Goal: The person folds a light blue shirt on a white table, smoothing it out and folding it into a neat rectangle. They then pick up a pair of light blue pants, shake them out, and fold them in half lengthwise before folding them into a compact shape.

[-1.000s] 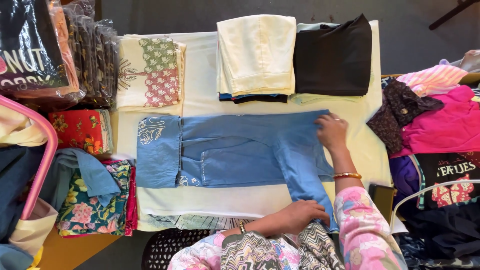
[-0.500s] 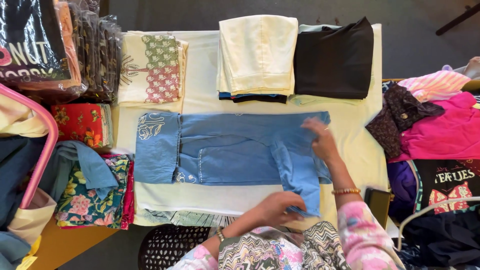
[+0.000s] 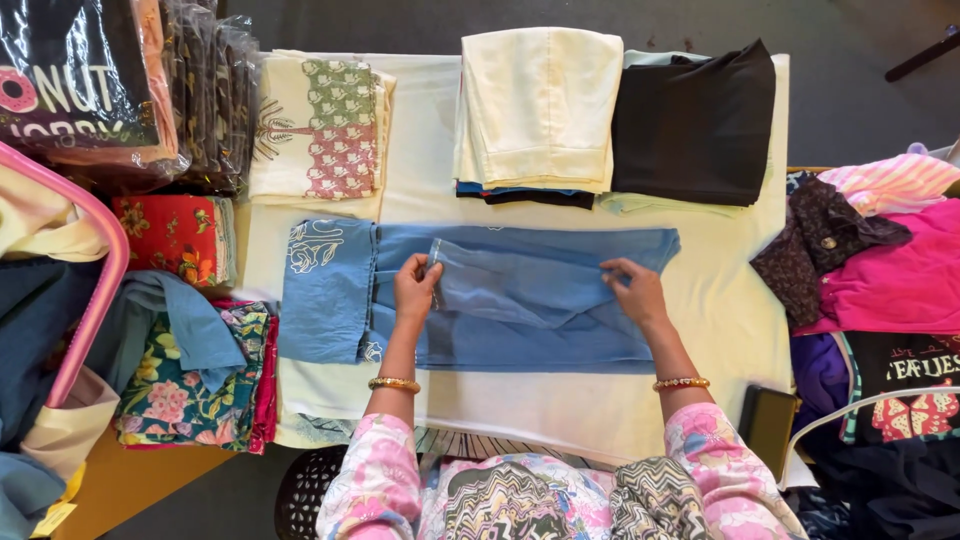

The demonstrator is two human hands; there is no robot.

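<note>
Your left hand pinches a folded flap of the blue garment; your right hand presses its right part on the white table cover.

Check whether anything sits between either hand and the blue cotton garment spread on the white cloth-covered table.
Nothing visible does. The left hand pinches a folded edge of the blue cotton garment; the right hand presses directly on it.

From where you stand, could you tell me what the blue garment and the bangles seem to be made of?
Blue garment: thin matte woven cloth, probably cotton; it creases softly under the hands. Bangles: shiny gold-coloured, likely metal, though plated or plastic is possible.
</note>
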